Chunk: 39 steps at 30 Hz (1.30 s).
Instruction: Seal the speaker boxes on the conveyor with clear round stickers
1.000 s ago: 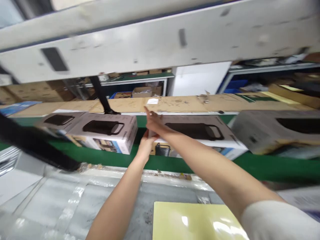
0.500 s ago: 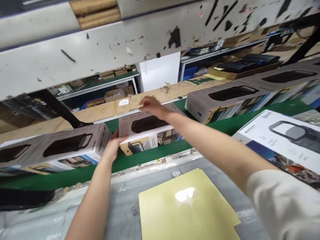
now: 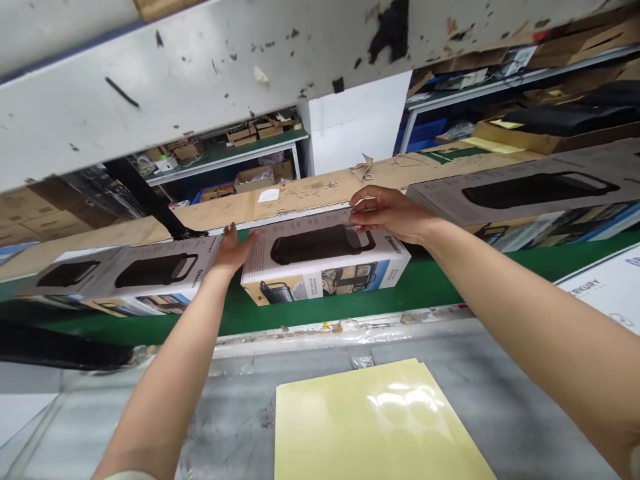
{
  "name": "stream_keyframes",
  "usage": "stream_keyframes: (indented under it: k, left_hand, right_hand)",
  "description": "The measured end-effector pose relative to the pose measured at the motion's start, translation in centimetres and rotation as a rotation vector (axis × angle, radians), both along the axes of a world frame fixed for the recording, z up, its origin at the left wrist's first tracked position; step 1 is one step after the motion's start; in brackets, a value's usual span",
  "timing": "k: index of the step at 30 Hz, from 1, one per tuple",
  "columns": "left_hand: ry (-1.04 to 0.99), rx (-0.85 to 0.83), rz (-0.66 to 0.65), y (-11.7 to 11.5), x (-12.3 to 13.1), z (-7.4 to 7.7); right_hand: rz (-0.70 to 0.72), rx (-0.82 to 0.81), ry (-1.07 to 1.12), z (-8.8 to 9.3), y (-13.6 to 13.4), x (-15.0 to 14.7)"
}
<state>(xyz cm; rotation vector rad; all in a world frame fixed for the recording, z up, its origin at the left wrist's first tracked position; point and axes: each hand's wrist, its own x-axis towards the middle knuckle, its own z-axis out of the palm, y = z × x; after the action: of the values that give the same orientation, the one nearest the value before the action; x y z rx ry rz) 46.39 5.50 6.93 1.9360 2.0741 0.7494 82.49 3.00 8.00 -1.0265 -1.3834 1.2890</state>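
Note:
A white-and-grey retail box (image 3: 325, 257) with a dark handled speaker printed on it lies on a green surface (image 3: 320, 320). My left hand (image 3: 233, 250) stands open against its left end, fingers spread, in the gap beside a matching box (image 3: 120, 277). My right hand (image 3: 387, 213) lies over the box's far right corner with curled fingers. Whether it grips the box I cannot tell. Another matching box (image 3: 525, 193) sits just to the right of my right hand.
A yellow-green sheet (image 3: 380, 420) lies on a grey, plastic-covered table (image 3: 225, 413) below my arms. A white printed box (image 3: 600, 293) sits at the right edge. Behind stand a cardboard strip (image 3: 280, 200), a black post (image 3: 145, 193), shelves and a white beam (image 3: 200, 73).
My right hand has shifted from the middle of the box to its right end. My left hand stays at the left end. The view has turned, and the white printed box has slid toward the frame's edge.

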Motion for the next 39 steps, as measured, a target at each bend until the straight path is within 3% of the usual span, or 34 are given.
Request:
stream_keyframes:
  k: [2,4,7,10,13,18,22,29,36,39]
  left_hand:
    - [-0.125,0.079,-0.129,1.0,2.0,1.1]
    - [-0.384,0.077,-0.376,1.5,4.8,1.6]
    - [-0.745,-0.125,-0.743,1.1,9.2,1.6]
    - [-0.862,-0.212,-0.894,0.0,12.0,1.7]
    - [-0.860,-0.150,-0.873,-0.5,12.7,2.4]
    - [-0.861,-0.087,-0.742,-0.3,11.7,3.5]
    - [-0.771,0.007,-0.727,-0.4,11.0,4.0]
    - [-0.676,0.037,-0.744,-0.6,9.7,5.4]
    - [-0.653,0.045,-0.745,-0.7,10.2,5.3]
    - [-0.656,0.095,-0.694,0.6,9.2,5.1]
  right_hand:
    - [0.076,-0.011,0.014,0.1,0.0,0.1]
    - [0.136,0.003,0.011,0.3,-0.1,0.1]
    - [0.150,0.076,0.015,0.6,-0.3,-0.5]
    - [0.137,0.171,-0.024,1.3,-0.6,-1.4]
    - [0.079,0.263,-0.080,1.8,-0.6,-2.6]
    - [-0.114,0.416,-0.106,1.5,-0.2,-4.8]
    - [-0.211,0.398,-0.097,1.1,0.2,-6.3]
    - [-0.206,0.379,-0.034,1.6,0.1,-7.4]
    - [-0.282,0.388,-0.065,1.8,-0.7,-7.5]
    - [-0.339,0.401,-0.079,2.1,-0.8,-6.3]
